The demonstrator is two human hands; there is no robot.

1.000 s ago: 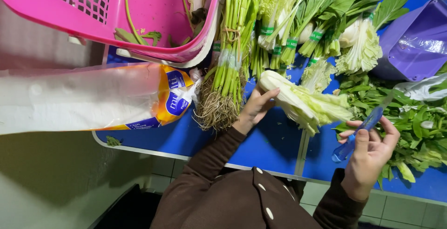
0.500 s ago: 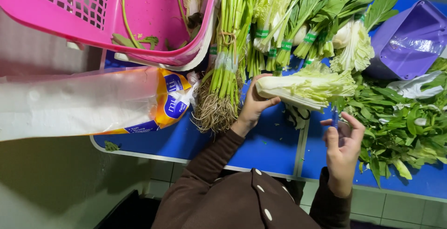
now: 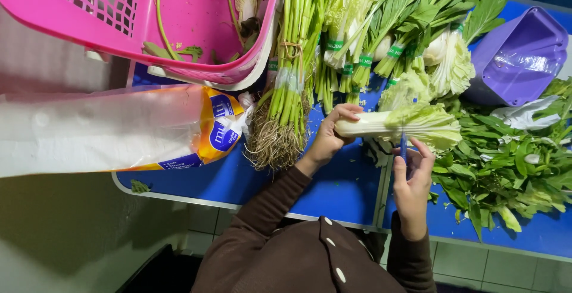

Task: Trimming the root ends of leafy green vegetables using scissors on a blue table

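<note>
My left hand (image 3: 329, 137) grips the white stem end of a napa cabbage (image 3: 398, 125), held level above the blue table (image 3: 333, 186). Its pale green leafy end points right. My right hand (image 3: 412, 177) sits just below the cabbage's middle and holds a small blue-handled knife (image 3: 403, 146), blade pointing up against the cabbage. Both sleeves are brown.
A pink basket (image 3: 119, 19) with vegetable scraps stands at the back left. A clear plastic bag (image 3: 113, 127) lies left. Rooted green stalks (image 3: 290, 90) and banded bunches of greens (image 3: 387, 37) lie ahead. A purple tub (image 3: 517, 58) and loose leafy greens (image 3: 512, 168) are on the right.
My left hand has lifted the cabbage and turned it level. My right hand moved left and up, bringing the knife from beside the loose greens to the cabbage.
</note>
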